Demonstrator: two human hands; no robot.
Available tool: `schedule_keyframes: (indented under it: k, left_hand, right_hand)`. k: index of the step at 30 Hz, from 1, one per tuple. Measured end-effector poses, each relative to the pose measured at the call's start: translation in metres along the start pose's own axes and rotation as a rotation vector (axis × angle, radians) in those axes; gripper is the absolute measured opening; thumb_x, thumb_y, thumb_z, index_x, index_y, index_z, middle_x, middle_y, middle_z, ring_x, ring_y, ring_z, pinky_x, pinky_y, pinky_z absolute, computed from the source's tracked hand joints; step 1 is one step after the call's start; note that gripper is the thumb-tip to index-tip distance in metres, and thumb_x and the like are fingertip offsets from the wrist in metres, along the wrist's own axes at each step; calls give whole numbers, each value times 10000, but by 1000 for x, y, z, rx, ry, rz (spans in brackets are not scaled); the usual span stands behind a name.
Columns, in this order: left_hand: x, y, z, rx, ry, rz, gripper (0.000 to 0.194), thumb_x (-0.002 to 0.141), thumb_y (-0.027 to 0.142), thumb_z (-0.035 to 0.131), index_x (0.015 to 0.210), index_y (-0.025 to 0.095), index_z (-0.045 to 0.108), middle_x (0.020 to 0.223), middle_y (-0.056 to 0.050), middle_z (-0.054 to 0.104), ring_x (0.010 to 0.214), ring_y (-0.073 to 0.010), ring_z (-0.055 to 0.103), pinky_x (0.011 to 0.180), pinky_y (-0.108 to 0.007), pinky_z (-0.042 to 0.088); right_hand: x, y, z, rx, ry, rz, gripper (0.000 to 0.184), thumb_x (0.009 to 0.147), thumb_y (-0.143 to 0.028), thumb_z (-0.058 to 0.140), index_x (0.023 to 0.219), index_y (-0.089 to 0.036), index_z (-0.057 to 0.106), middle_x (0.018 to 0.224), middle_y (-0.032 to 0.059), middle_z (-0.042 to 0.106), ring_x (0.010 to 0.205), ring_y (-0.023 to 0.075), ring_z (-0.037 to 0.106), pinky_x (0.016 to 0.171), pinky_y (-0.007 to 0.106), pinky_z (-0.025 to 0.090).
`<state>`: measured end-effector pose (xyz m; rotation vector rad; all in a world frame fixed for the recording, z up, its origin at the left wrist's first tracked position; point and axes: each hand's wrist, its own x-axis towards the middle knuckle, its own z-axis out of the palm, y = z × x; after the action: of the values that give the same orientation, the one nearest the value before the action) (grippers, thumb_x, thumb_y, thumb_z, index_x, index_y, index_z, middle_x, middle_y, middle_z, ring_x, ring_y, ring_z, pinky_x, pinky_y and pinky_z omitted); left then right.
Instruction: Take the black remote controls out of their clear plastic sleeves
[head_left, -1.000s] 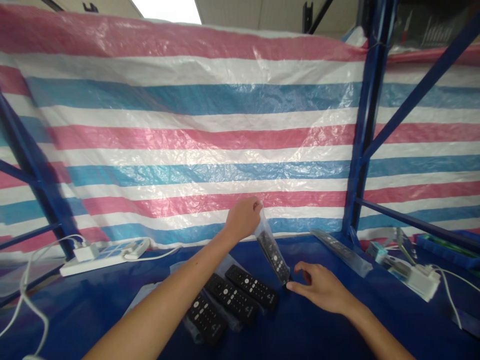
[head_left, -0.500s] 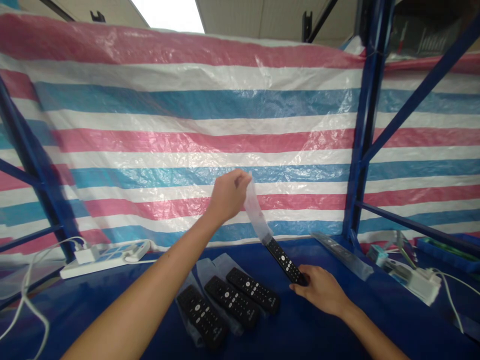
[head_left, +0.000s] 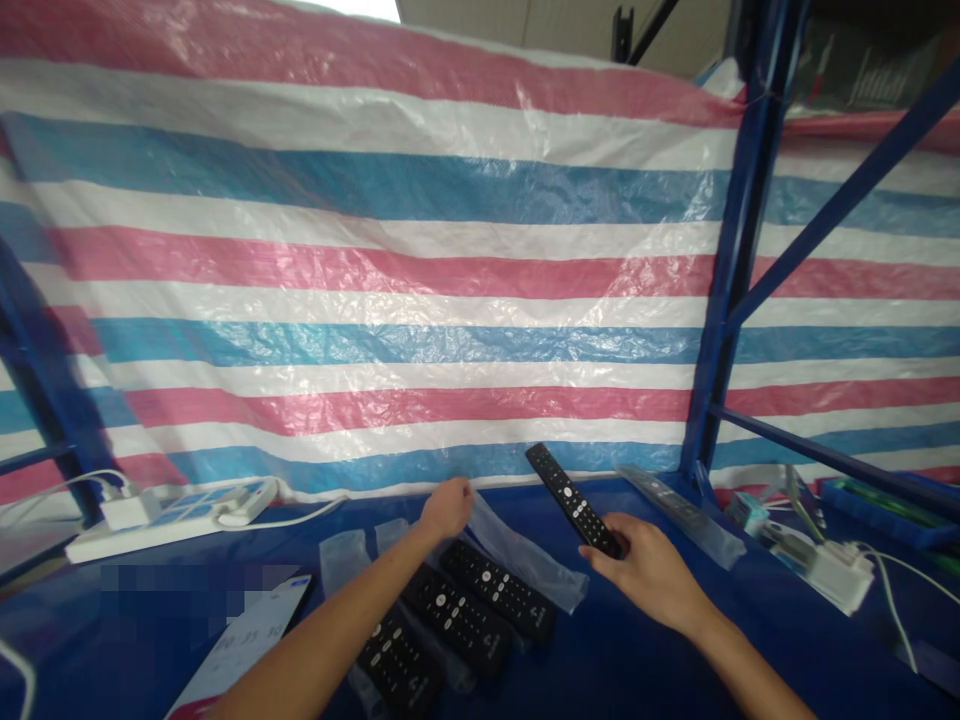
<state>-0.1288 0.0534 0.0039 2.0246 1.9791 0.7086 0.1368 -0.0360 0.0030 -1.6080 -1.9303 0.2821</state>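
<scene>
My right hand (head_left: 646,572) grips the near end of a bare black remote control (head_left: 571,497), which tilts up and away to the left. My left hand (head_left: 446,508) pinches one end of an empty clear plastic sleeve (head_left: 525,556) that lies on the blue table surface (head_left: 645,680). Just below the left hand, three black remotes (head_left: 457,620) lie side by side on their clear sleeves.
A striped pink, white and blue tarp (head_left: 375,300) hangs behind. A white power strip with cables (head_left: 165,510) is at the left, a phone (head_left: 247,640) at the lower left. Another bagged remote (head_left: 679,512) and small white devices (head_left: 817,565) lie at the right by the blue rack post (head_left: 739,260).
The remote has come fully out of its sleeve. My left hand has dropped to the table with the empty sleeve, while my right hand has lifted the bare remote.
</scene>
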Motion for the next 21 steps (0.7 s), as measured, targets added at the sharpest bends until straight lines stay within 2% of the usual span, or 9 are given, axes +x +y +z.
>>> schedule_keyframes:
  k: [5,8,12,15,18,21]
  left_hand:
    - [5,-8,10,150,-36,-45,169,869,187,480,841,161,645,940,-109,690,931,-224,641,763,-278,441]
    - [8,-9,13,204,-42,-52,192,896,205,455,899,164,642,985,-113,685,961,-228,639,758,-276,445]
    - [6,-8,16,253,-50,-50,200,900,202,442,927,170,638,999,-110,683,954,-234,644,739,-282,452]
    - [4,-8,16,278,-42,-41,220,900,184,416,927,169,634,996,-108,681,952,-237,643,741,-293,456]
    - [3,-8,10,292,-3,-18,240,910,179,384,963,164,617,1027,-110,666,994,-231,619,783,-301,451]
    - [2,-7,2,297,53,17,237,918,193,381,1015,164,595,1104,-105,632,1067,-220,570,854,-300,426]
  right_hand:
    - [-6,-14,14,-78,-142,-64,226,717,-392,604,621,-203,526,712,8,614,642,154,558,566,246,283]
    - [-7,-16,20,-117,-198,-82,211,718,-384,608,636,-195,561,749,23,635,674,163,582,577,246,288]
    - [-7,-18,28,-192,-219,-67,232,712,-415,634,656,-191,604,784,40,661,699,182,602,577,252,304]
    - [-5,-15,25,-184,-227,-88,310,746,-509,613,726,-201,648,821,48,684,748,203,628,598,256,351]
    - [1,3,5,-215,-94,-24,401,811,-583,523,875,-212,662,893,69,701,822,227,652,665,278,419]
    - [8,38,-23,-457,130,294,341,846,-474,512,978,-183,631,972,135,694,851,283,669,689,341,453]
